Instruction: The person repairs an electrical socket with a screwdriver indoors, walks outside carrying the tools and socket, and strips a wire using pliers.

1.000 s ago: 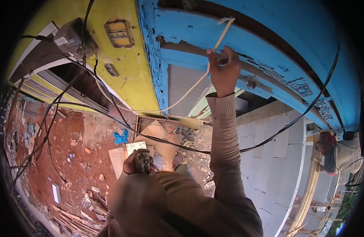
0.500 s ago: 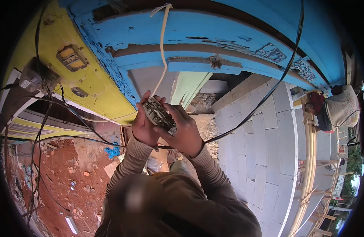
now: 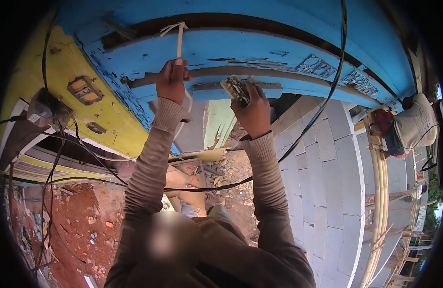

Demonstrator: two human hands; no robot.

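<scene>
Pinched in my left hand is a cream electrical cable, just below its split, bent end. The rest of the cable runs down behind my left wrist. My right hand is closed around a dirty electrical wall fitting, whose uneven inner side with small parts is showing. Whether it is a switch or a socket, I cannot tell. Both hands are raised before a blue wooden beam with peeling paint, the fitting to the right of the cable and apart from it.
Black cables hang across the space on the right and left. A yellow wall at left carries a fitting and a meter-like box. Grey block wall stands at right. Below are tools and rubble; another person is far right.
Both hands were together around the fitting lower down. My left hand has let go of it and moved up to grip the cable; my right hand has carried the fitting up and right.
</scene>
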